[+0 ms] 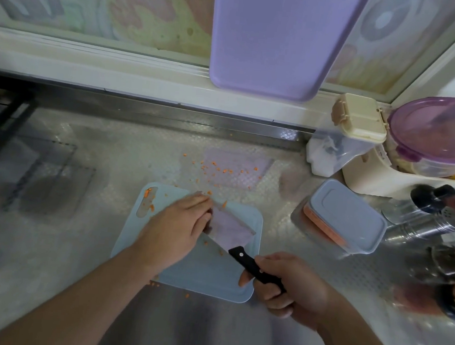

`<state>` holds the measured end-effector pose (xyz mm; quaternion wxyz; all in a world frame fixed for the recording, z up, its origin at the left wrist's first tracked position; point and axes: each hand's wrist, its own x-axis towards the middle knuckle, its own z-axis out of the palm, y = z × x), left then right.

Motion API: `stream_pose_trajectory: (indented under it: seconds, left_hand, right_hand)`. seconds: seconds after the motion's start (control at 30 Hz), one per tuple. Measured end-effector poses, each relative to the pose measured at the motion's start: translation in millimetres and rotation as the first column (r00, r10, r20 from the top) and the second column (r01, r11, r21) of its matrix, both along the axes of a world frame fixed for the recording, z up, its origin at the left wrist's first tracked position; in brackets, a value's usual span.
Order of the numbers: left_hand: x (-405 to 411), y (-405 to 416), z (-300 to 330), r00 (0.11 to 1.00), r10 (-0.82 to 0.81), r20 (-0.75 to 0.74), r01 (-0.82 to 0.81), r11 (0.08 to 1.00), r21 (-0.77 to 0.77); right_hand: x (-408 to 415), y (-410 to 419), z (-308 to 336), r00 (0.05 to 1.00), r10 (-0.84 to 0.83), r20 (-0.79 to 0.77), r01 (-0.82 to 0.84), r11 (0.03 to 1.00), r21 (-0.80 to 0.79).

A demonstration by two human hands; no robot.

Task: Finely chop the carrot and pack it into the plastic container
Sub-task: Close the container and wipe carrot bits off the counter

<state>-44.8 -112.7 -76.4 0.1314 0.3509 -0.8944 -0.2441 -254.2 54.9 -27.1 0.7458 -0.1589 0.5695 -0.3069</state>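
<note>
Wiping the cleaver [230,227] over the cutting board [207,274], the left hand [178,228] lays straight fingers on the blade while the right hand [288,283] grips its handle. Carrot bits [215,168], light and likely sticky, lie beyond the board; the plastic container [345,217] sits lidded at its right.

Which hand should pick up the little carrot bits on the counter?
Probably the left hand: its fingers lie flat on the knife blade, nearest the carrot bits. The right hand grips the knife handle.

Soft daylight from the window [102,12], glare on the steel counter [89,188], blurred right edge, wide-angle bending
</note>
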Motion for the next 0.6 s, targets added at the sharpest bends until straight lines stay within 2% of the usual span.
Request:
stream_pose_trajectory:
  seconds: [0.07, 0.13, 0.33, 0.43, 0.5, 0.6]
  left_hand:
    - [-4, -2, 2, 0.989, 0.102, -0.104, -0.106, 0.994, -0.035]
    - [-11, -3, 6, 0.967, 0.197, -0.163, -0.2, 0.98, -0.002]
    - [-22, -11, 6, 0.94, 0.292, -0.175, -0.274, 0.955, 0.117]
    - [-13, -21, 1, 0.903, 0.379, -0.203, -0.361, 0.924, 0.123]
    - [-11, -22, 1, 0.908, 0.356, -0.221, -0.342, 0.934, 0.102]
    - [-17, -17, 5, 0.963, 0.19, -0.191, -0.168, 0.978, 0.125]
  right_hand:
    - [-1, 0, 1, 1.0, 0.028, -0.005, -0.028, 1.0, 0.001]
    - [-3, -1, 2, 0.998, 0.059, -0.012, -0.059, 0.998, 0.0]
    - [-10, 2, 2, 0.995, 0.098, 0.0, -0.098, 0.995, -0.008]
    - [-16, 5, 0, 0.996, 0.091, 0.022, -0.09, 0.996, -0.019]
    - [-20, 6, -1, 0.995, 0.096, 0.025, -0.095, 0.995, -0.02]
    - [-23, 6, -4, 0.993, 0.114, 0.027, -0.114, 0.993, -0.028]
